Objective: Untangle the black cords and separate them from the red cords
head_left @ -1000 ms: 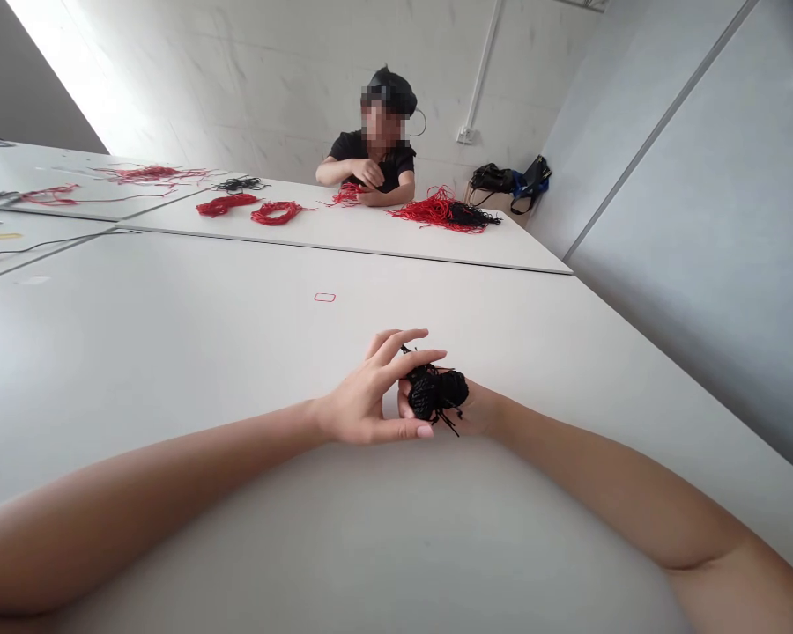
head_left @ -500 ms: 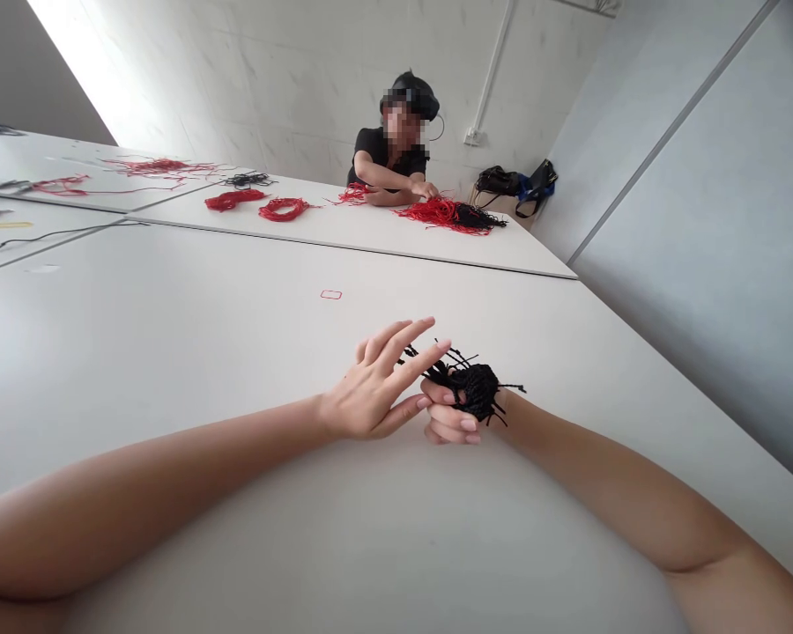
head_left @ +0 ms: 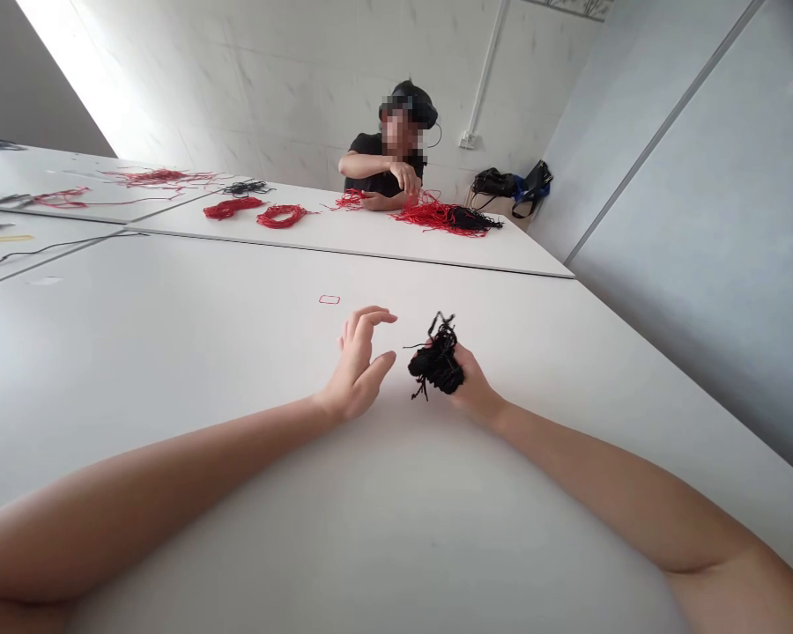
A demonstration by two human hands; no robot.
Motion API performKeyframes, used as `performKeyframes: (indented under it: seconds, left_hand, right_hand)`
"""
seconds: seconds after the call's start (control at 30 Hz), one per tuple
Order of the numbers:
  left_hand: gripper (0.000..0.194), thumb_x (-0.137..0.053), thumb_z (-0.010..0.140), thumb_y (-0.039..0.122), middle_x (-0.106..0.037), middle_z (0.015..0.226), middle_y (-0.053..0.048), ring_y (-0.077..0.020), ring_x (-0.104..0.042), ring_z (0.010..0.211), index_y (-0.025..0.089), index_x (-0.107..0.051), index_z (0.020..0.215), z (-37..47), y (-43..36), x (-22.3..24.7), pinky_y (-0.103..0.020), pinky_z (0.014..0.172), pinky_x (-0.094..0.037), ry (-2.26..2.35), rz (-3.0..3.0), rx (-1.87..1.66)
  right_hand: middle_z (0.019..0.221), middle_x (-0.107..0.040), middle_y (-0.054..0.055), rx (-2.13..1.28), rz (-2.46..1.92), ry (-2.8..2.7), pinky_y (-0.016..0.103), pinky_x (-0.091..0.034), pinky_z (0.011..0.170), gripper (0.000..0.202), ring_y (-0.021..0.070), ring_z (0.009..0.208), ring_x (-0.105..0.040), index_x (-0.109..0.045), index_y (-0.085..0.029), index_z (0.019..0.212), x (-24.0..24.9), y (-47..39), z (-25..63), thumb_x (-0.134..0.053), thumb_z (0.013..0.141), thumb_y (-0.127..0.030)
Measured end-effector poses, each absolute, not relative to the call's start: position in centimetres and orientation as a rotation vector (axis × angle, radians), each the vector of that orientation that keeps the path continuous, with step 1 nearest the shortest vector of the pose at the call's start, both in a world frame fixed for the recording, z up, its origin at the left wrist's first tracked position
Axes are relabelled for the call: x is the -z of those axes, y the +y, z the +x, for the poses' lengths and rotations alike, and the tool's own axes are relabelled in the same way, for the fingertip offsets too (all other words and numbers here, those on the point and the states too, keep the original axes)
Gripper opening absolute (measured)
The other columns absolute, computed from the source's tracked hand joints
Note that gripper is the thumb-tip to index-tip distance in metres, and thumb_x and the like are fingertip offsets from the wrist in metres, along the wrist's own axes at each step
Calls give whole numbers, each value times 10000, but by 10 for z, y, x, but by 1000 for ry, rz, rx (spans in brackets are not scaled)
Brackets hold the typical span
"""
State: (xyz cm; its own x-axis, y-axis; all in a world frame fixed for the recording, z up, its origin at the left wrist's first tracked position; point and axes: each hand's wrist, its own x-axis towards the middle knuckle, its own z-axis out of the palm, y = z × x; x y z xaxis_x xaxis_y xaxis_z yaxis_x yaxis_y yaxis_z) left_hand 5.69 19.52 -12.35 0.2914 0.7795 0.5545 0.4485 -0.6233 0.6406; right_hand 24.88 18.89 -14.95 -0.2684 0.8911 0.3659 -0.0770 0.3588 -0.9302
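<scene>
Right hand [head_left: 477, 387] grips black cord bundle [head_left: 437, 363], loose ends sticking out, held above near part of white counter [head_left: 238, 352]. Left hand [head_left: 363, 365] empty, fingers spread and slightly curled, just left of bundle, not touching. Red rectangle mark [head_left: 329, 299] on counter, beyond left hand. Far side: red cord coil [head_left: 281, 216], red cord pile [head_left: 429, 213] to its right, co-worker [head_left: 389, 167] in black top behind.

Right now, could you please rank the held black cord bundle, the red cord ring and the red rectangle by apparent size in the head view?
1. Black cord bundle
2. Red cord ring
3. Red rectangle
The bundle is nearest the camera, which may exaggerate its size.
</scene>
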Motion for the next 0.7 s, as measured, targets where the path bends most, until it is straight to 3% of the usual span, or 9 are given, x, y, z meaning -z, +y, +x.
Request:
performKeyframes:
  seconds: [0.13,0.33,0.7]
  left_hand:
    - [197,-395,885,210,-494,1204,-70,-277,-406,1154,218,-556,998,55,196,121,-519,984,-310,1103,2299,-1129]
    - [212,-365,872,123,-524,1166,-76,-239,-428,1053,207,-520,989,58,176,114,-430,890,-307,764,2509,-1144]
    - [231,-365,811,77,-546,1116,-85,-242,-444,999,208,-516,925,60,173,111,-430,857,-323,595,2570,-1157]
  right_hand:
    - [967,-614,53,-717,-770,-1684,424,-455,862,140,233,936,-581,-529,-242,959,154,189,251,-579,847,-308]
    - [980,-676,51,-60,-654,-1923,439,-415,875,119,250,981,-581,-535,-257,898,141,176,255,-579,813,-187]
    - [852,-692,29,-37,-752,-2021,488,-283,915,48,282,939,-609,-570,-272,819,136,171,259,-532,804,-248]
